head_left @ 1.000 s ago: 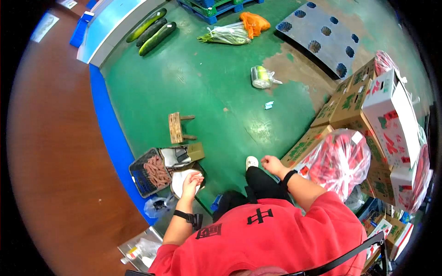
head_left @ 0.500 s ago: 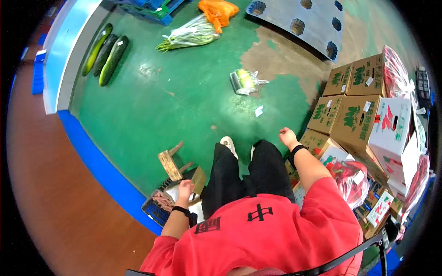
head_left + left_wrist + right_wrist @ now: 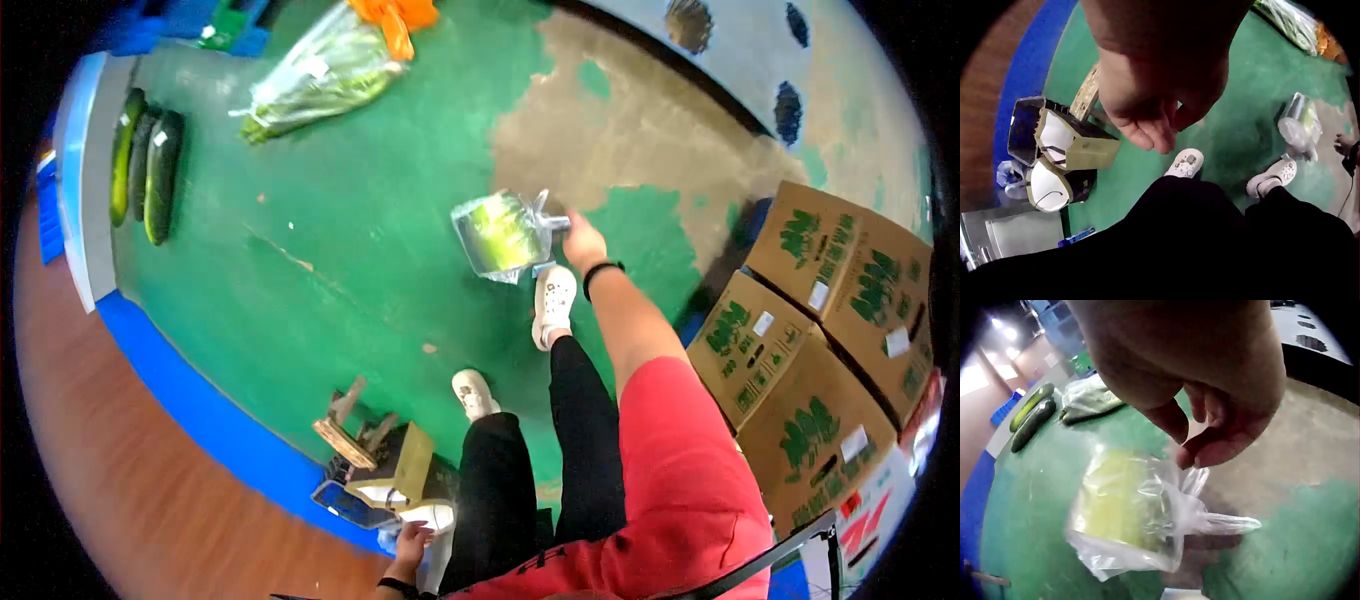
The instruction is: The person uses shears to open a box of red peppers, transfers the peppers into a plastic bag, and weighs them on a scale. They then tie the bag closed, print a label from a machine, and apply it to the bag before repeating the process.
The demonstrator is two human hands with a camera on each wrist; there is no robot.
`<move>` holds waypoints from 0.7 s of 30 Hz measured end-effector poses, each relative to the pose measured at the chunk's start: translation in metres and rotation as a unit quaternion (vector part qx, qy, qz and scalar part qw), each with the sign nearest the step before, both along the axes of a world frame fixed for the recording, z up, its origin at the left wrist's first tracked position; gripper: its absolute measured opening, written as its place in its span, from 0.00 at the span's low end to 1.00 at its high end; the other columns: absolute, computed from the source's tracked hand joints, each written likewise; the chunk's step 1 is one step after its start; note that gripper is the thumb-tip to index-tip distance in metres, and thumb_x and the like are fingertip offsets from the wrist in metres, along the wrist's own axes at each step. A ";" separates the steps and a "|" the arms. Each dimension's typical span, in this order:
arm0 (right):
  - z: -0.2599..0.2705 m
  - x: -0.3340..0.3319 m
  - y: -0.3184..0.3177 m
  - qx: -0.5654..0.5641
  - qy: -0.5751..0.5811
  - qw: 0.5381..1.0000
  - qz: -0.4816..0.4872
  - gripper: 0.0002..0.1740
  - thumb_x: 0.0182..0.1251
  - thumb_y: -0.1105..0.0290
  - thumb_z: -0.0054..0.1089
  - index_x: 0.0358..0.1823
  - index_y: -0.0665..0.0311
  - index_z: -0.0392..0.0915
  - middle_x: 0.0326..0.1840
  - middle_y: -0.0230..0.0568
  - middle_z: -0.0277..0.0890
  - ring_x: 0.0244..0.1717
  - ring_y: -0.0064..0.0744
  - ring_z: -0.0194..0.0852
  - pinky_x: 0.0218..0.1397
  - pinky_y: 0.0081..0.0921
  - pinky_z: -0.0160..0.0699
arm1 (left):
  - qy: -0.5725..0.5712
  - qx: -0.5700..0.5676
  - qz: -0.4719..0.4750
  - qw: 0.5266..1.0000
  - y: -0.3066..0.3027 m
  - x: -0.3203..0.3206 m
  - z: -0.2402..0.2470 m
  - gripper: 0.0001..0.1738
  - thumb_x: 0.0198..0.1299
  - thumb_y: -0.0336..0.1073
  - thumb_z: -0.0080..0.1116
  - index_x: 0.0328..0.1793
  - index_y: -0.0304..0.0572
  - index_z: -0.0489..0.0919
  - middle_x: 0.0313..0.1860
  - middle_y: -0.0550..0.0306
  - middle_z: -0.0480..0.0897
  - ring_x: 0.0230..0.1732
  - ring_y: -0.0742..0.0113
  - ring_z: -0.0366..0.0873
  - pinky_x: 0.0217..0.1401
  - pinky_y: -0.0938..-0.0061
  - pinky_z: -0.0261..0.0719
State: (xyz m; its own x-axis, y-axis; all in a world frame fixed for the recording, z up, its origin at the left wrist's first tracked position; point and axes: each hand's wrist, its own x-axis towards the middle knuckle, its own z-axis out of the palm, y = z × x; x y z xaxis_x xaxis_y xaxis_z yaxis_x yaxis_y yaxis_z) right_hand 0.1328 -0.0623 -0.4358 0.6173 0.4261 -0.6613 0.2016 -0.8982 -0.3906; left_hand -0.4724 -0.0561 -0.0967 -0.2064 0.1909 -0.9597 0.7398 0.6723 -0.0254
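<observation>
Stuff inside the clear bag is too smeary to ID, can't tell if the right hand touches it. Orange bag gets cropped up top in the head view.

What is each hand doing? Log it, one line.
right hand: close to bag | left hand: holding nothing | bag: on floor

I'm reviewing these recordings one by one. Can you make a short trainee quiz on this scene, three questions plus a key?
1. Which of these is the right hand nearest to? A) the orange bag B) the clear bag C) the stacked boxes
2. True or false: in the head view, the wooden stool is left of both shoes.
3. How many long gourds lie at the head view's far left?

Key: 1. B; 2. True; 3. Three.
</observation>
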 end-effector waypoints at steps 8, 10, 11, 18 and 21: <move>-0.118 0.024 0.061 -0.135 -0.153 0.954 0.219 0.24 0.58 0.70 0.43 0.57 0.39 0.64 0.59 0.35 0.57 0.52 0.37 0.64 0.47 0.33 0.73 | 0.081 -0.051 0.041 0.995 0.007 0.040 -0.032 0.14 0.54 0.22 0.43 0.48 0.35 0.68 0.34 0.54 0.77 0.32 0.69 0.75 0.33 0.80 0.73; -0.133 0.026 0.059 -0.213 -0.084 0.937 0.263 0.17 0.57 0.67 0.44 0.49 0.45 0.71 0.56 0.32 0.59 0.51 0.33 0.63 0.45 0.33 0.72 | 0.058 -0.050 0.009 0.997 0.012 0.044 -0.027 0.14 0.55 0.23 0.42 0.48 0.35 0.68 0.35 0.54 0.77 0.33 0.69 0.75 0.34 0.80 0.73; -0.138 0.016 0.044 -0.083 -0.139 0.967 0.197 0.11 0.58 0.65 0.44 0.39 0.53 0.74 0.47 0.37 0.65 0.46 0.39 0.66 0.42 0.38 0.72 | 0.084 -0.044 -0.002 0.995 0.013 0.045 -0.029 0.13 0.56 0.24 0.41 0.47 0.35 0.69 0.34 0.54 0.77 0.34 0.69 0.75 0.36 0.80 0.73; -0.037 -0.066 -0.011 0.092 0.032 0.994 0.052 0.11 0.54 0.64 0.46 0.28 0.61 0.75 0.31 0.48 0.75 0.35 0.48 0.74 0.39 0.40 0.72 | -0.026 -0.047 -0.030 0.998 0.060 0.069 -0.019 0.12 0.59 0.32 0.45 0.48 0.38 0.70 0.36 0.54 0.78 0.35 0.69 0.76 0.37 0.77 0.73; 0.022 -0.102 0.004 0.120 0.075 0.989 0.048 0.15 0.53 0.61 0.43 0.26 0.64 0.76 0.32 0.52 0.74 0.34 0.50 0.73 0.40 0.41 0.71 | -0.056 0.006 -0.061 0.997 0.092 0.090 -0.013 0.16 0.52 0.24 0.40 0.48 0.36 0.70 0.35 0.54 0.78 0.36 0.68 0.76 0.39 0.77 0.74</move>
State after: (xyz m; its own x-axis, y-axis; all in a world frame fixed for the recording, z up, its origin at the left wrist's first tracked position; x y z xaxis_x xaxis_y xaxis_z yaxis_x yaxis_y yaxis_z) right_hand 0.0310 -0.0585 -0.4140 0.4696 0.6332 -0.6153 0.2053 -0.7561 -0.6214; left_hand -0.3827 0.0359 -0.1099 -0.0730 0.2197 -0.9728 0.8143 0.5763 0.0690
